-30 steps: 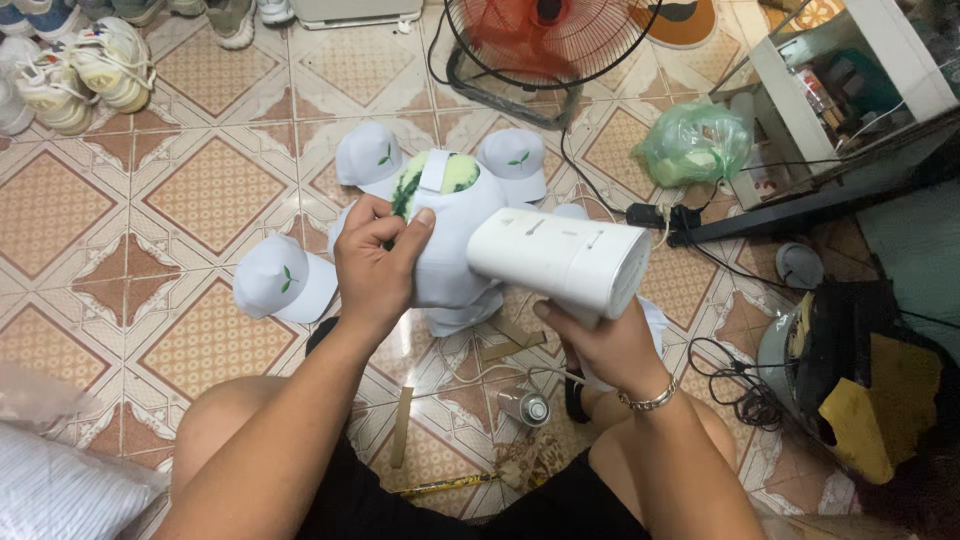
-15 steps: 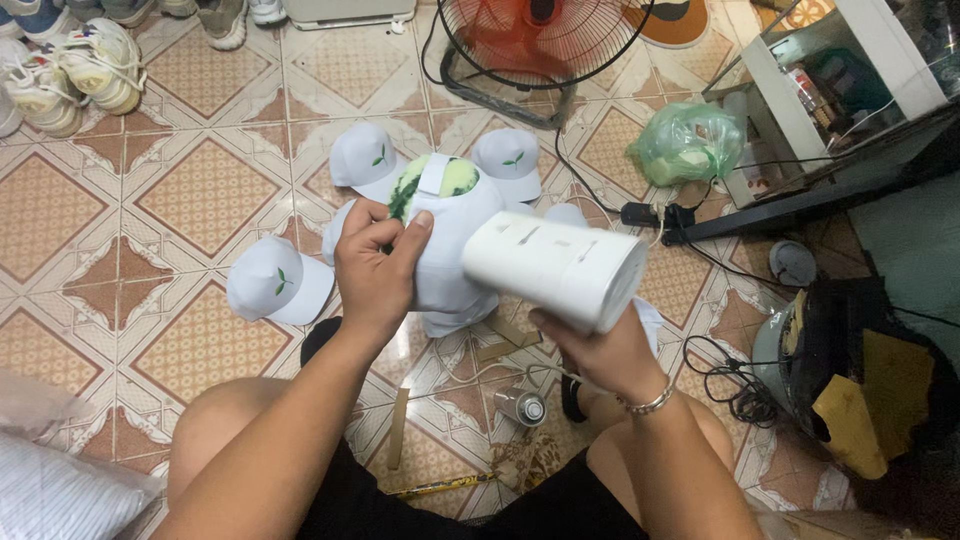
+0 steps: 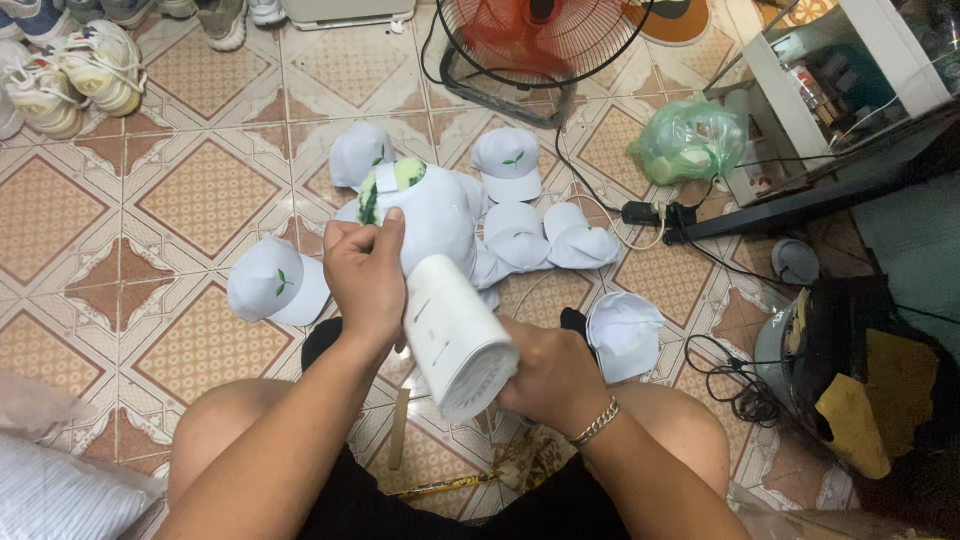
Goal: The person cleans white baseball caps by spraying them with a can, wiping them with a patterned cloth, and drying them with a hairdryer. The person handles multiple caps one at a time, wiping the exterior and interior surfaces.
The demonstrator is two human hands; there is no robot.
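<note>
I sit on the tiled floor with a white cap (image 3: pixel 432 212) pulled over a rounded form in front of my knees; its back strap shows a green patch. My left hand (image 3: pixel 364 275) grips the cap's left side and holds it down. My right hand (image 3: pixel 548 372) holds a white cylindrical handheld appliance (image 3: pixel 455 335), its round grilled end facing me and its nose pointing at the cap. Several more white caps with small green leaf marks lie around it, such as a cap at left (image 3: pixel 272 284) and a cap behind (image 3: pixel 508 160).
A floor fan (image 3: pixel 540 45) with red blades stands at the back. A green plastic bag (image 3: pixel 688 140), a black power strip (image 3: pixel 655 213) with cables, a glass cabinet (image 3: pixel 840 90) and dark clutter fill the right. Sneakers (image 3: pixel 75 75) sit at top left.
My right hand swung the white appliance from lying sideways at the right of the cap to pointing forward at it, closer to my body. My left hand stayed on the cap.
</note>
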